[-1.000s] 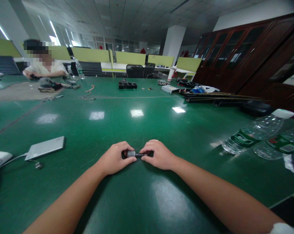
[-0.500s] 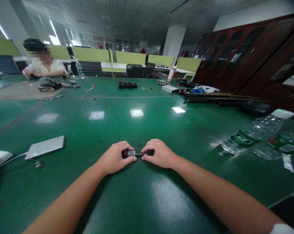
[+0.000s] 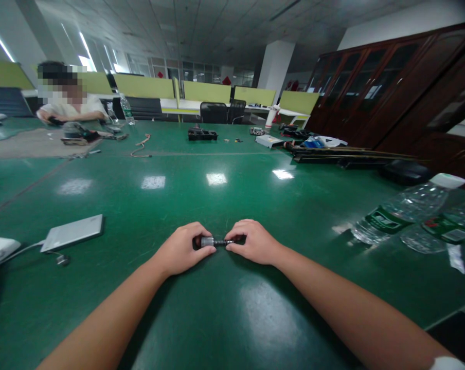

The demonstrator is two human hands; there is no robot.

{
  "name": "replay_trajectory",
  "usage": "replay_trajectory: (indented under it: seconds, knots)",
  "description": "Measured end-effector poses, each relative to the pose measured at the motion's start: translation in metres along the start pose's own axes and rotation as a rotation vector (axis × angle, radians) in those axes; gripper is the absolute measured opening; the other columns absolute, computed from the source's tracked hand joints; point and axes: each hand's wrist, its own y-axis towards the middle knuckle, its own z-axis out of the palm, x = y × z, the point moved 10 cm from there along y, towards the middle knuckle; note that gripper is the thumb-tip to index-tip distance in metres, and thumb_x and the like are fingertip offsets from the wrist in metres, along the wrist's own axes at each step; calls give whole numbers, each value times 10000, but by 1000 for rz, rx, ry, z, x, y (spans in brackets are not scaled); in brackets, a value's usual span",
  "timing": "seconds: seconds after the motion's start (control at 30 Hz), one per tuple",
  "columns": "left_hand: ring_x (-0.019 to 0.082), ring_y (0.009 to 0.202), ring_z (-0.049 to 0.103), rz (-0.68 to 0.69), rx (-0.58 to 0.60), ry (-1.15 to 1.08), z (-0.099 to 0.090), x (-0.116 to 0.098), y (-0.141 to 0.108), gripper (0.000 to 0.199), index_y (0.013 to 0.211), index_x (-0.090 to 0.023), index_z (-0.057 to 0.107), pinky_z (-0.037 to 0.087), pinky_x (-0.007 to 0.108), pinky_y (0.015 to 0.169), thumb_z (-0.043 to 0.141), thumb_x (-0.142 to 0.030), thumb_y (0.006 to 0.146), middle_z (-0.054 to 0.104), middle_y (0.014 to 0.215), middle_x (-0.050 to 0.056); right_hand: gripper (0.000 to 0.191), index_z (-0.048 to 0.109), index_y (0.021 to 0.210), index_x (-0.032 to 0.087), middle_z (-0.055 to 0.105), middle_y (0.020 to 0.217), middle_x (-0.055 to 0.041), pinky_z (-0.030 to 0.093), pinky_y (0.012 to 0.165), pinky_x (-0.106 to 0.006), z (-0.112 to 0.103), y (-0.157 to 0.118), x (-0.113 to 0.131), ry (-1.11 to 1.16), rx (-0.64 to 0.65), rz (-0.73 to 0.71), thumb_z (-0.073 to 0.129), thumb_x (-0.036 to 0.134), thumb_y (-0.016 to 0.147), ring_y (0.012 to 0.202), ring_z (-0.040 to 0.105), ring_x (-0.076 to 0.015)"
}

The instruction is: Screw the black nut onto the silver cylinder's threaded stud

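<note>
Low over the green tabletop [image 3: 186,190], my two hands meet in front of me at a small grey metal cylinder [image 3: 207,241]. A thin dark shaft [image 3: 219,243] lies in line with it, pointing right. My left hand [image 3: 182,249] is closed round the cylinder, thumb and fingers on its sides. Thumb and forefinger of my right hand [image 3: 255,241] pinch the shaft's right part, where a short bright piece shows. Whether cylinder and shaft are one piece, I cannot tell.
Left lies a silver power bank [image 3: 74,234] with a white cable. Two water bottles [image 3: 398,216] stand at right. Farther off are a black tray [image 3: 202,134], a cord [image 3: 140,146] and stacked dark bars [image 3: 333,155]. A person [image 3: 72,108] sits at far left.
My right fingertips have shifted slightly right along the shaft, so a little more of it shows. My left hand has stayed in place round the cylinder.
</note>
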Motion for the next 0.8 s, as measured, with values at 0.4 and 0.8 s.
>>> replay_trajectory:
  seconds: [0.4,0.8]
  knots:
    - [172,754,583,-9,-2,9,1,2,-1,185,918,-172,681,445,282,686,689,-332,824,630,830,29,87,756,830,197,695,747,-8,430,714,-271,-4,0,-5,13,-1,34,755,208,744,706,610,-138]
    - [168,734,583,-18,-5,3,0,4,-1,194,920,-173,682,447,277,671,686,-342,824,629,822,26,95,764,817,205,677,737,-7,433,636,-245,-9,-4,-21,-3,36,179,742,192,725,675,590,-131]
